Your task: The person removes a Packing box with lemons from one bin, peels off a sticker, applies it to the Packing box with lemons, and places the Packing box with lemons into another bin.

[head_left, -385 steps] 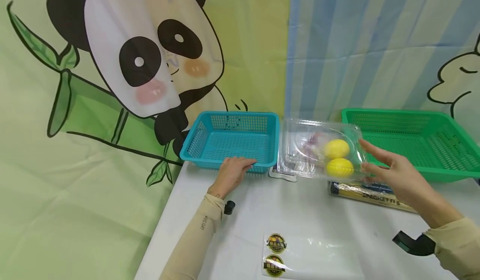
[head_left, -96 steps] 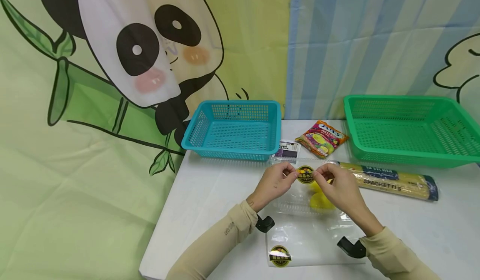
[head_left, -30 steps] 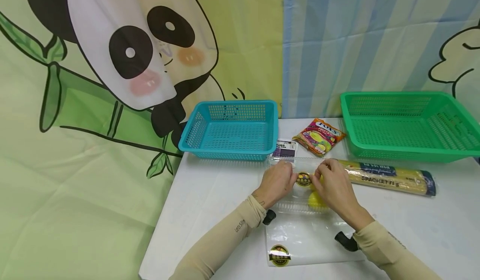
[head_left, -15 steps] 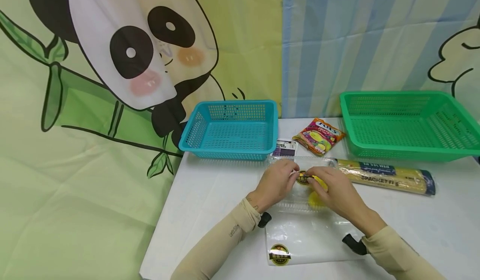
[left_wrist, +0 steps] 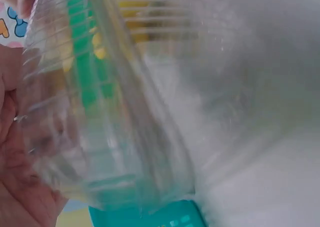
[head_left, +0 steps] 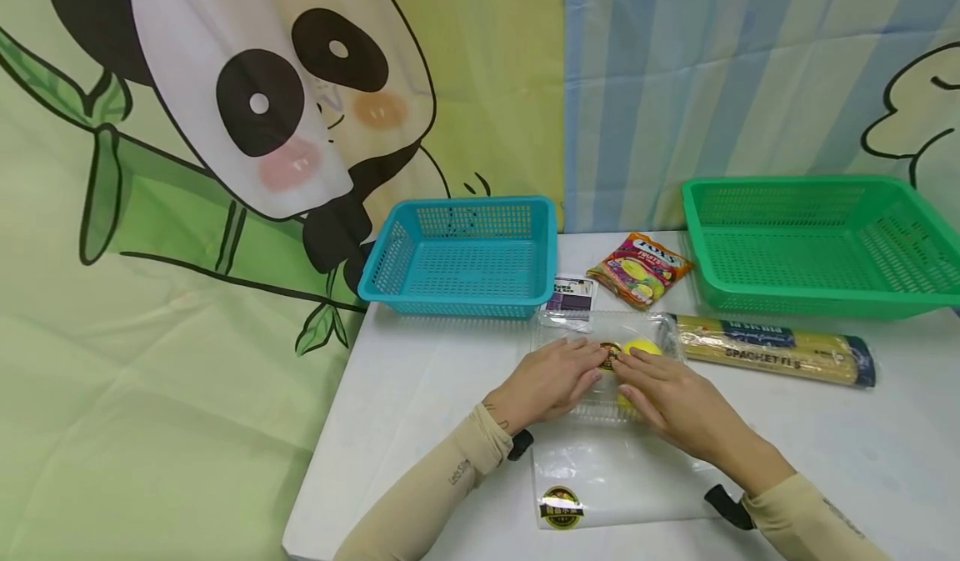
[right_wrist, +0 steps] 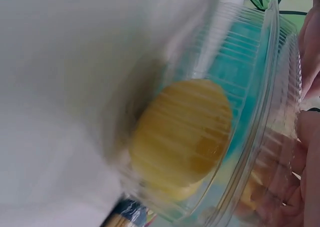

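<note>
A clear plastic clamshell box (head_left: pixel 600 325) with its lid down lies on the white table, yellow lemons (head_left: pixel 642 347) inside. Through its side the right wrist view shows one lemon (right_wrist: pixel 182 132) up close. On the lid sits a round black-and-gold sticker (head_left: pixel 609 355), partly covered by fingertips. My left hand (head_left: pixel 551 379) lies with straight fingers on the lid at the sticker's left edge. From the right, my right hand (head_left: pixel 678 398) rests its extended fingers on the sticker's other edge. In the left wrist view the box wall (left_wrist: pixel 100 112) is blurred.
A clear sheet with another round sticker (head_left: pixel 561 507) lies in front of the box. Behind stand a blue basket (head_left: pixel 457 307) and a green basket (head_left: pixel 810 301). A Fox's candy bag (head_left: pixel 640 269), a purple-and-white card (head_left: pixel 570 298) and a spaghetti pack (head_left: pixel 772 351) lie nearby.
A sticker came off the sheet and was held between both hands over the box. My fingers have let go of it and straightened, now flat on the lid.
</note>
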`<control>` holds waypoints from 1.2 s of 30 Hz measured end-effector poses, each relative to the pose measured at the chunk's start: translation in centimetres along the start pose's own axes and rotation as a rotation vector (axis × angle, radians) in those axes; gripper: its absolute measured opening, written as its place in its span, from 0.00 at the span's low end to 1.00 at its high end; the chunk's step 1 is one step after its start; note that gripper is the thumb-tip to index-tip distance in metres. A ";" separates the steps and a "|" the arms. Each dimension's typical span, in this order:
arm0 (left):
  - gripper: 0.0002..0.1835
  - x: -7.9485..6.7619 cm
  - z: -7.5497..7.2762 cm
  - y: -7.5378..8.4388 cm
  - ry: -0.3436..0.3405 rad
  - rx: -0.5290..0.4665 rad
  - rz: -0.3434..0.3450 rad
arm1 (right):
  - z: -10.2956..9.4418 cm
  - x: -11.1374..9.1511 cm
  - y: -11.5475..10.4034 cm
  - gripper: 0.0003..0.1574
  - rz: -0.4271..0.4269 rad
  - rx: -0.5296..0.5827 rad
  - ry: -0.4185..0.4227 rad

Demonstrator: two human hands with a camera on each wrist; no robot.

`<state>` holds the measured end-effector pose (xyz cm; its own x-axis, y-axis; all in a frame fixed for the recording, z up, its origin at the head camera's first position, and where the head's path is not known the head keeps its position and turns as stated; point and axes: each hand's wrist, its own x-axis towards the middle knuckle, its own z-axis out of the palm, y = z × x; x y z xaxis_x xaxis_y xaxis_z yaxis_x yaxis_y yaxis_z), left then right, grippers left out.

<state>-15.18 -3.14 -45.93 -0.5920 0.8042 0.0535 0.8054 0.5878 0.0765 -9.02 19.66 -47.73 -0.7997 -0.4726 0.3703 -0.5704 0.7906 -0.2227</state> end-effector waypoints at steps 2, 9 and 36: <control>0.25 -0.3 -0.1 0.0 -0.011 0.027 -0.011 | -0.1 -0.3 0.2 0.25 0.012 -0.005 -0.001; 0.26 -1.5 -0.1 0.1 -0.012 0.108 -0.052 | -0.5 -0.8 0.7 0.23 0.007 -0.032 0.025; 0.27 -4.8 2.3 -2.3 0.421 -0.601 -0.501 | -3.9 -2.7 3.6 0.26 0.239 0.086 0.315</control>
<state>-14.10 -8.16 -48.65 -0.9278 0.2967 0.2261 0.3673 0.6211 0.6923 -8.17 25.31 -46.01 -0.8225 -0.1267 0.5545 -0.4000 0.8219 -0.4056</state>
